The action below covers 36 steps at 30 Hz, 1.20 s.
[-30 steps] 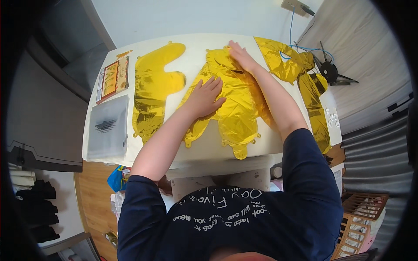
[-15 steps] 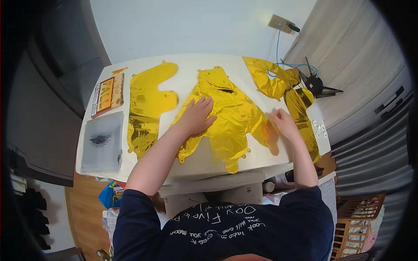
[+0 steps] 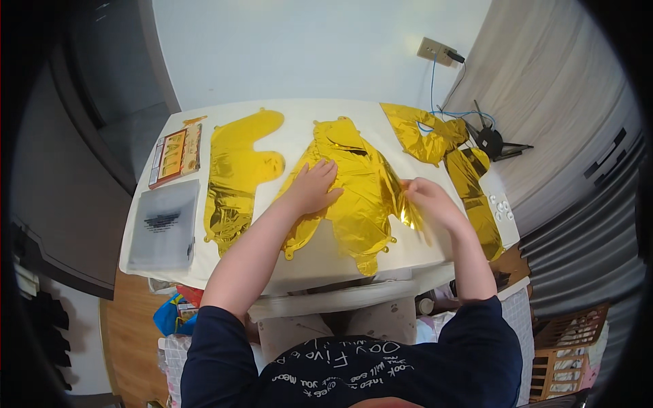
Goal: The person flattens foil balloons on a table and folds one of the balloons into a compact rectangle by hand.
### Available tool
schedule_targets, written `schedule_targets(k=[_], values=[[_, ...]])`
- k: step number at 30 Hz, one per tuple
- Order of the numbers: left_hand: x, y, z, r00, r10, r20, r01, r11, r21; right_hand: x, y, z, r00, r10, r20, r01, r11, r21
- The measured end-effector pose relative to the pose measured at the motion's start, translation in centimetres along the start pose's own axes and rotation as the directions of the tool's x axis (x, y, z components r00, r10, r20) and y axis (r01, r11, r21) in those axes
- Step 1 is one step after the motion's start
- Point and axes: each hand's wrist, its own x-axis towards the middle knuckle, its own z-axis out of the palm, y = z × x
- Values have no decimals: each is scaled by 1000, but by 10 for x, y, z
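A flat, crinkled gold foil balloon lies on the white-covered table in front of me. My left hand rests on its left side, palm down with fingers spread. At the balloon's right edge, my right hand is closed in a pinch on the foil and lifts that flap, which is tilted up and partly blurred. To the left lies another flat gold foil balloon, shaped like a letter. More gold foil lies at the far right, and another strip runs down the table's right side.
A printed box and a clear plastic pouch lie along the table's left edge. Several small white rings sit at the right edge. A black router with blue cable stands beyond the far right corner, below a wall socket.
My right hand has moved slightly left and taken the balloon's right flap, which is now raised and pulled inward. My left hand stays in place. The whole view has shifted slightly.
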Motion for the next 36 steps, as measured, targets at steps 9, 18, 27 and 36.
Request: schedule_targets(k=[9, 18, 27, 36], values=[[-2, -3, 4, 1000, -11, 10, 11, 1000, -19, 7, -32, 71, 927, -250, 279, 314, 925, -215], [1, -4, 5, 1000, -1, -1, 1, 1000, -23, 75, 33, 29, 967, -211, -146, 157, 937, -312], [0, -4, 5, 1000, 4, 1, -4, 1000, -13, 104, 23, 56, 960, -280, 28, 250, 804, -539], [-1, -2, 4, 1000, -15, 17, 15, 1000, 22, 102, 26, 61, 942, -236, 237, 333, 583, -741]])
